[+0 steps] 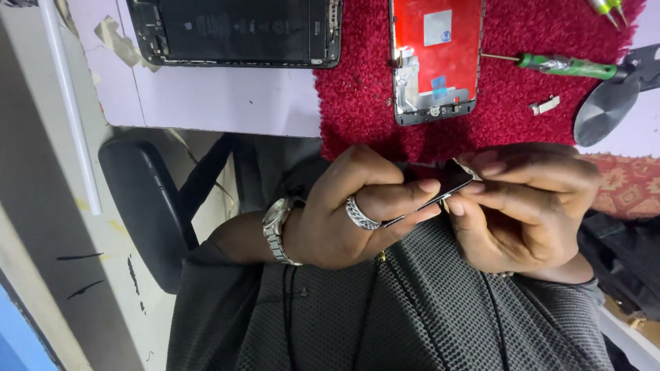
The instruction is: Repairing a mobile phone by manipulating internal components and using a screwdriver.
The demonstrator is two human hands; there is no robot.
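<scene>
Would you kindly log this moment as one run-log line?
left hand: grips thin dark panel | right hand: pinches panel's end | red mat: opened phone screen, green screwdriver

Both hands are raised over the person's lap, below the table edge point(206, 127) in the view. The left hand point(344, 213) and right hand point(529, 206) meet at a thin flat panel point(440, 189), which lies between their fingertips, edge-on. On the table, a mat point(357, 89) occupies the right portion. A phone display assembly point(435, 58) lies on the mat. To its left, off the mat, lies an opened phone body point(237, 31). To the right of the display lies a screwdriver point(564, 65), with a small metal bracket point(544, 105) just below it. A suction cup tool point(608, 110) sits at the far right. A chair armrest point(148, 206) stands left of the left wrist.
</scene>
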